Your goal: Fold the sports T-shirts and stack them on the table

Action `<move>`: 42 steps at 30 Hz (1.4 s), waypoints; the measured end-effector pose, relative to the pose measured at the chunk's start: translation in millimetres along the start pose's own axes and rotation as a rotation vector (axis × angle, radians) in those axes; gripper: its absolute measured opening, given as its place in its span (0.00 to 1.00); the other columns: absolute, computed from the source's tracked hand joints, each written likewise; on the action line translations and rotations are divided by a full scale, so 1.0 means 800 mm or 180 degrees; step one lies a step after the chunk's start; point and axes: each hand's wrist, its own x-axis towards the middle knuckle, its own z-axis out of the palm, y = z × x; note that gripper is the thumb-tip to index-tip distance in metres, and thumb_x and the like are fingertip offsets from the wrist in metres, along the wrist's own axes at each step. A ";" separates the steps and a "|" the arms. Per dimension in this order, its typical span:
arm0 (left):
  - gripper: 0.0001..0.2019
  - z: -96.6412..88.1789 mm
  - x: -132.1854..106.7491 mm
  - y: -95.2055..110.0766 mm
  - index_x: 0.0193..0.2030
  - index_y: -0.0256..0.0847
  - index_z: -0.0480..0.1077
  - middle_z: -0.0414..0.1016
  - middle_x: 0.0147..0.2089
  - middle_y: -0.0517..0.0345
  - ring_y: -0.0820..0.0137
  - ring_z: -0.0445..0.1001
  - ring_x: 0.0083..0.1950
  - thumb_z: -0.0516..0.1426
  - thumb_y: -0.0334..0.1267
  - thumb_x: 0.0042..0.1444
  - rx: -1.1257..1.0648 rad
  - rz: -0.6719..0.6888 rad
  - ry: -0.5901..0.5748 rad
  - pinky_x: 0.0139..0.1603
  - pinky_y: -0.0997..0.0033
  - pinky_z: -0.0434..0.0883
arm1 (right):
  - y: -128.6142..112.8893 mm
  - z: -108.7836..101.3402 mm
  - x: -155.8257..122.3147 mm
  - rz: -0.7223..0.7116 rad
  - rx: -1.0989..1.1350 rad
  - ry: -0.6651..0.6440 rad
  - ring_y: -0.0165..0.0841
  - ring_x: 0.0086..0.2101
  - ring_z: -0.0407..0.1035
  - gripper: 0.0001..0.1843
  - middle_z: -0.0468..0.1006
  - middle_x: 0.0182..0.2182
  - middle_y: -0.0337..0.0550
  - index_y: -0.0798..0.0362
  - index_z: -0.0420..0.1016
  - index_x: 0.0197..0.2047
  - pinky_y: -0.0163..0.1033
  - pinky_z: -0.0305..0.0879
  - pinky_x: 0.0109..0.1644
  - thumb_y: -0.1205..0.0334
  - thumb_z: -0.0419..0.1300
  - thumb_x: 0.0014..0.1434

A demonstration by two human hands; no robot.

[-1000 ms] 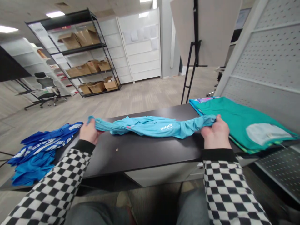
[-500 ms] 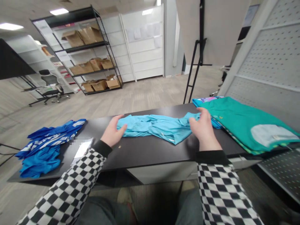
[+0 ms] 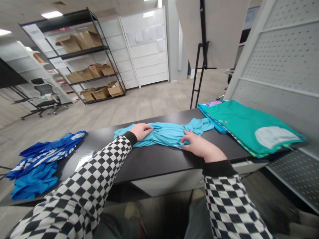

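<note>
A light blue garment (image 3: 165, 132) lies crumpled in a long strip across the dark table (image 3: 149, 162), its ends stretching out past both hands. My left hand (image 3: 141, 130) rests on its left part, fingers bent down and closed on the fabric. At the near edge right of the middle, my right hand (image 3: 198, 145) has its thumb and curled fingers on the cloth, gathering a fold. The fingertips of both hands are partly hidden by the hands and folds.
On the right lies a stack of flat clothes with a green one (image 3: 249, 122) on top, beside a perforated panel (image 3: 271, 66). Rumpled darker blue clothes (image 3: 47, 159) lie at the left end, near a white sheet (image 3: 83, 161). Beyond stands a shelf with cardboard boxes (image 3: 87, 39).
Both hands have moved inward from the garment's two ends and down onto it, closing on the cloth. The fabric is more wrinkled in the middle. The view has shifted slightly.
</note>
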 end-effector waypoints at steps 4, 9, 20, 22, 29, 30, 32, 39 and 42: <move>0.16 -0.023 -0.002 0.009 0.44 0.44 0.83 0.85 0.44 0.53 0.57 0.80 0.47 0.58 0.52 0.67 -0.0555 -0.0044 0.0618 0.55 0.60 0.74 | 0.005 -0.011 0.003 -0.0419 0.0447 0.0609 0.52 0.63 0.74 0.10 0.84 0.59 0.53 0.47 0.82 0.43 0.56 0.64 0.72 0.51 0.63 0.69; 0.17 -0.061 -0.001 0.021 0.44 0.43 0.75 0.71 0.32 0.61 0.67 0.69 0.34 0.62 0.55 0.64 -0.1700 -0.0383 0.1415 0.38 0.68 0.69 | -0.008 -0.023 0.010 -0.0373 0.1323 0.1869 0.42 0.38 0.73 0.22 0.80 0.35 0.43 0.47 0.72 0.38 0.46 0.70 0.48 0.38 0.55 0.73; 0.27 -0.183 -0.060 0.068 0.57 0.43 0.82 0.75 0.34 0.62 0.67 0.71 0.34 0.71 0.54 0.54 -0.0147 0.0303 0.0372 0.37 0.68 0.67 | -0.017 -0.046 -0.021 -0.1009 0.2149 0.1410 0.38 0.37 0.72 0.24 0.81 0.36 0.40 0.49 0.82 0.45 0.40 0.67 0.42 0.36 0.73 0.63; 0.22 -0.193 -0.076 0.068 0.54 0.42 0.83 0.77 0.35 0.61 0.67 0.71 0.35 0.68 0.52 0.59 0.0006 0.0201 0.0535 0.37 0.68 0.68 | -0.019 -0.049 -0.025 -0.0994 0.2077 0.1614 0.39 0.37 0.73 0.23 0.82 0.37 0.41 0.49 0.83 0.44 0.41 0.68 0.42 0.37 0.71 0.65; 0.13 -0.220 -0.100 0.076 0.42 0.41 0.79 0.82 0.37 0.55 0.68 0.74 0.35 0.64 0.49 0.64 -0.0520 -0.0177 0.1483 0.38 0.68 0.70 | -0.057 -0.057 -0.020 -0.1118 0.2331 0.2715 0.38 0.33 0.72 0.22 0.80 0.33 0.41 0.49 0.83 0.42 0.42 0.70 0.39 0.37 0.70 0.66; 0.13 -0.222 -0.099 0.077 0.43 0.41 0.78 0.82 0.37 0.55 0.69 0.72 0.33 0.64 0.50 0.64 -0.0723 -0.0223 0.1538 0.36 0.68 0.69 | -0.064 -0.061 -0.019 -0.1164 0.2408 0.2732 0.37 0.32 0.71 0.22 0.80 0.32 0.41 0.49 0.83 0.43 0.42 0.69 0.38 0.37 0.70 0.66; 0.16 -0.220 -0.099 0.077 0.42 0.42 0.76 0.82 0.37 0.55 0.70 0.70 0.29 0.63 0.55 0.64 -0.0967 -0.0313 0.1361 0.32 0.68 0.67 | -0.082 -0.072 -0.014 -0.1229 0.2480 0.2693 0.36 0.29 0.69 0.22 0.78 0.30 0.39 0.48 0.83 0.43 0.41 0.67 0.34 0.37 0.70 0.66; 0.29 -0.081 -0.130 0.112 0.44 0.45 0.77 0.85 0.44 0.54 0.60 0.82 0.43 0.63 0.72 0.61 -0.0388 -0.0151 -0.0279 0.42 0.63 0.73 | -0.159 -0.122 -0.008 -0.1408 0.1608 0.2099 0.33 0.24 0.61 0.25 0.73 0.24 0.36 0.48 0.82 0.43 0.39 0.54 0.27 0.32 0.68 0.66; 0.32 0.003 -0.144 0.140 0.46 0.45 0.74 0.82 0.47 0.49 0.53 0.82 0.46 0.64 0.75 0.57 -0.0281 -0.0197 -0.0045 0.44 0.58 0.73 | -0.184 -0.134 -0.017 -0.1372 0.1123 0.2052 0.34 0.25 0.62 0.26 0.72 0.23 0.36 0.48 0.81 0.43 0.40 0.55 0.29 0.31 0.66 0.68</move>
